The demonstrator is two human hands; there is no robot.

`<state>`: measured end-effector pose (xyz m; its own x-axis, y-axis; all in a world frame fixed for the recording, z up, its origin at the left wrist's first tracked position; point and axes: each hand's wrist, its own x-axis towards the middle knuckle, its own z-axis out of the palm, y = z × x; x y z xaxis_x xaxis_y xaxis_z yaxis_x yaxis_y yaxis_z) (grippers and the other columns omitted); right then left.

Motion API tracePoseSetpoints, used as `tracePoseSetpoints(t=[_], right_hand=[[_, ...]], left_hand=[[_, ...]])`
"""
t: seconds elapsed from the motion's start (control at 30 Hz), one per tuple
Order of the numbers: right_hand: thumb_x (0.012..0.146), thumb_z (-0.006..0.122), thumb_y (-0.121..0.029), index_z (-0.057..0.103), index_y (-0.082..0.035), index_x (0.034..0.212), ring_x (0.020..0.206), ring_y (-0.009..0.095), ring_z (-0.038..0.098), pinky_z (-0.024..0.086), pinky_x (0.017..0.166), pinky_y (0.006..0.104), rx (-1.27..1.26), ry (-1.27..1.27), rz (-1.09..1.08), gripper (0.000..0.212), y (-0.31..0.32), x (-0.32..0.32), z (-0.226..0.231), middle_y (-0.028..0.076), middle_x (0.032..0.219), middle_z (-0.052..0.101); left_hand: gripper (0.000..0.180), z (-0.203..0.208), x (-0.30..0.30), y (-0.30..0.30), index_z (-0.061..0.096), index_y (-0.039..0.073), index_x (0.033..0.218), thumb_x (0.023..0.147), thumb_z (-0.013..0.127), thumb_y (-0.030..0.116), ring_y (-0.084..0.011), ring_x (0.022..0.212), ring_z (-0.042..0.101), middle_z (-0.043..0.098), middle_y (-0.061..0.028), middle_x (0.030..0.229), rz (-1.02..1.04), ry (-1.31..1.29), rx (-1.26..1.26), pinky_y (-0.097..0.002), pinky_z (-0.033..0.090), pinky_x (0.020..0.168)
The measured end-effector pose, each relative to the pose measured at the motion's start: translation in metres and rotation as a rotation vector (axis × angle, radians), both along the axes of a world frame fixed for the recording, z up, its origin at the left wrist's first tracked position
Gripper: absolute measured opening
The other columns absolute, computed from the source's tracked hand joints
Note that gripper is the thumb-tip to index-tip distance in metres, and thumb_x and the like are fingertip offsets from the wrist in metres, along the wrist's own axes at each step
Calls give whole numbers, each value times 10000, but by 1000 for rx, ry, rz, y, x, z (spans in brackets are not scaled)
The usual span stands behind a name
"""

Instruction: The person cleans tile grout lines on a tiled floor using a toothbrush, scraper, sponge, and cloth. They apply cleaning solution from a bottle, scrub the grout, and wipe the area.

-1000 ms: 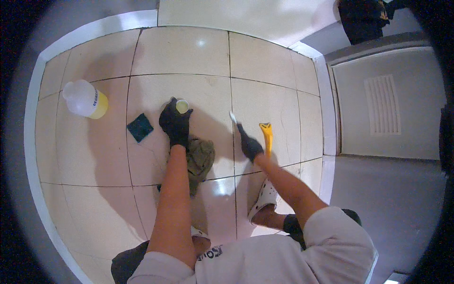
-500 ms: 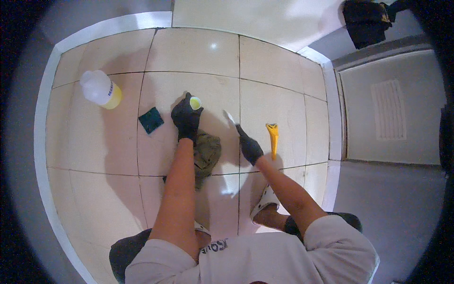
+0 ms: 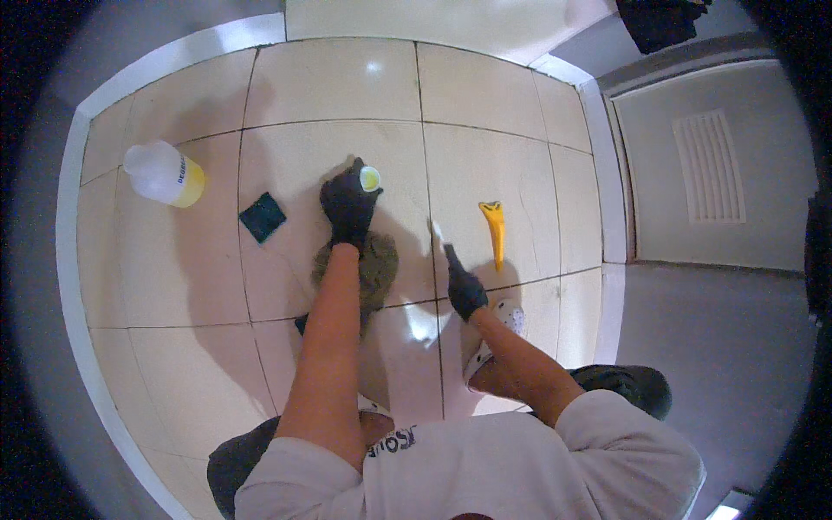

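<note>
Cup (image 3: 370, 179) in snug left grip (image 3: 349, 204), white-tipped tool (image 3: 438, 232) in close right grip (image 3: 467, 293)

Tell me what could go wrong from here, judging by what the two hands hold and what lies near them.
The cup of yellow liquid in the left hand is open, so a tilt might spill some onto the tiles. The yellow tool lies close to the right hand, which grips a thin pale-tipped implement; a sideways sweep could knock that tool.
</note>
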<state>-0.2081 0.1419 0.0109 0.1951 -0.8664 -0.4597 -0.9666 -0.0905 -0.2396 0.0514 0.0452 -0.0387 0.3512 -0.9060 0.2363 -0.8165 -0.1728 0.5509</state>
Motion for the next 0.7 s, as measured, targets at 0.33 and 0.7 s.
tracePoseSetpoints(t=[0.33,0.7], right_hand=[[886,350,-142,133,-199,1409,702,424,593,451,595,503,-86,-230,-10,569,-57,13,-39,268,802,602],[904,329,-178,85,-254,1409,755,457,583,428,632,535,13,-153,-120,565,-74,28,-28,294,835,593]], left_hand=[[752,-11,9,1,526,118,1189,533,795,371,-225,765,594,620,-55,846,125,-97,26,-375,436,669],[878,15,35,-9,384,40,1296,599,758,421,-249,751,587,606,-110,881,409,-140,173,-370,456,648]])
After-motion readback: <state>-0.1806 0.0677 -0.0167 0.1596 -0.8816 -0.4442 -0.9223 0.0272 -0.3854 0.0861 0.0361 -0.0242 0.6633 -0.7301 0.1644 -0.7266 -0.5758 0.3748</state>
